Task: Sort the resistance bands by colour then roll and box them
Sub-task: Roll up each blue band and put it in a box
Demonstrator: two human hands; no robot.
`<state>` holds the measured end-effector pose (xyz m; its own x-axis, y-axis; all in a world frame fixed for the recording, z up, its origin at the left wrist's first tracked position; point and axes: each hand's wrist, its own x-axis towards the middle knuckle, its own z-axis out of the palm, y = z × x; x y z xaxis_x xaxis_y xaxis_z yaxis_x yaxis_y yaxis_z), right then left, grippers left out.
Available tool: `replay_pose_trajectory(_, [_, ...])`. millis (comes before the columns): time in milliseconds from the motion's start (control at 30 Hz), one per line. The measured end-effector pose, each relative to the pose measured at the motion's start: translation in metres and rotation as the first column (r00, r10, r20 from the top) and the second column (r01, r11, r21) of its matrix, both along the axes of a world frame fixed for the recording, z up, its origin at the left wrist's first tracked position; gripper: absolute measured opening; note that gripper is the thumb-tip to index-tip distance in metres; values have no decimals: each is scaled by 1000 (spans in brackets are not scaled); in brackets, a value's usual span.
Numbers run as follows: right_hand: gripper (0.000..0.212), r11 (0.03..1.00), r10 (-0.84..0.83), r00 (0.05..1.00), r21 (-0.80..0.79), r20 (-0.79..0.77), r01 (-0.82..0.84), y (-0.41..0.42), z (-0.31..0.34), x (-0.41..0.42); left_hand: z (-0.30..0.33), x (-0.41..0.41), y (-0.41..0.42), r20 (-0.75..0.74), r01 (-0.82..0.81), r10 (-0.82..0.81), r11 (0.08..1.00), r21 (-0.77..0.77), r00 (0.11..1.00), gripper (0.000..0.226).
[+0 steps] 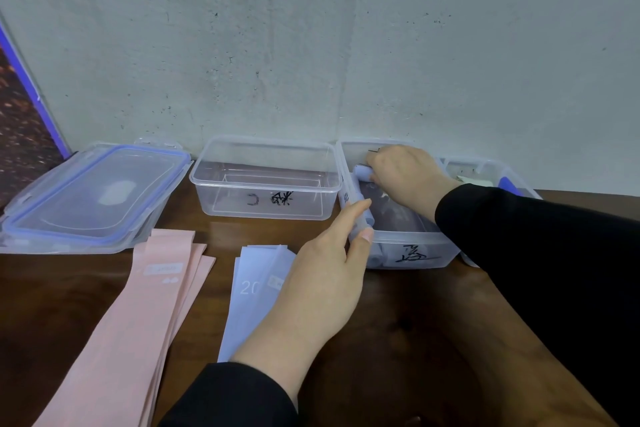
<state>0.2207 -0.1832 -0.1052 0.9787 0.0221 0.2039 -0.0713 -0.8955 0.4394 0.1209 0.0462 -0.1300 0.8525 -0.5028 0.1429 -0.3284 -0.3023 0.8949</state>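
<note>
My left hand (322, 274) holds the left rim of a clear plastic box (415, 246) marked with black writing. Rolled pale-blue bands lie inside that box. My right hand (401, 175) reaches into it and grips one rolled blue band (362, 173) near the far left corner. Flat blue bands (249, 295) lie on the table under my left wrist. A stack of flat pink bands (138, 315) lies to their left. A second clear box (266, 180), with nothing in it, stands to the left of the first.
Stacked clear lids with blue seals (86, 198) lie at the back left. A third clear box (491, 173) stands behind my right forearm. The boxes stand against a grey concrete wall (311, 45). The table (415, 340) is dark wood.
</note>
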Motion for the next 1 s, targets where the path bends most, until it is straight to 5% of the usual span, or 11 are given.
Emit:
replay_pose_trajectory(233, [13, 991, -24, 996, 131, -83, 35, 1, 13, -4, -1, -2, 0, 19, 12, -12, 1000, -1, 1000, 43])
replay_pose_trajectory(500, [7, 994, -53, 991, 88, -121, 64, 7, 26, -23, 7, -5, 3, 120, -73, 70, 997, 21, 990, 47])
replay_pose_trajectory(667, [27, 965, -53, 999, 259, 7, 50, 19, 48, -52, 7, -5, 4, 189, -178, 175, 984, -4, 966, 37])
replay_pose_trajectory(833, [31, 766, -42, 927, 608, 373, -210, 62, 71, -120, 23, -17, 11, 301, -355, 399, 915, -193, 866, 22])
replay_pose_trajectory(1000, [19, 500, -9, 951, 825, 310, -264, 124, 32, -193, 67, -17, 30, 28, -382, 397, 898, -218, 917, 21])
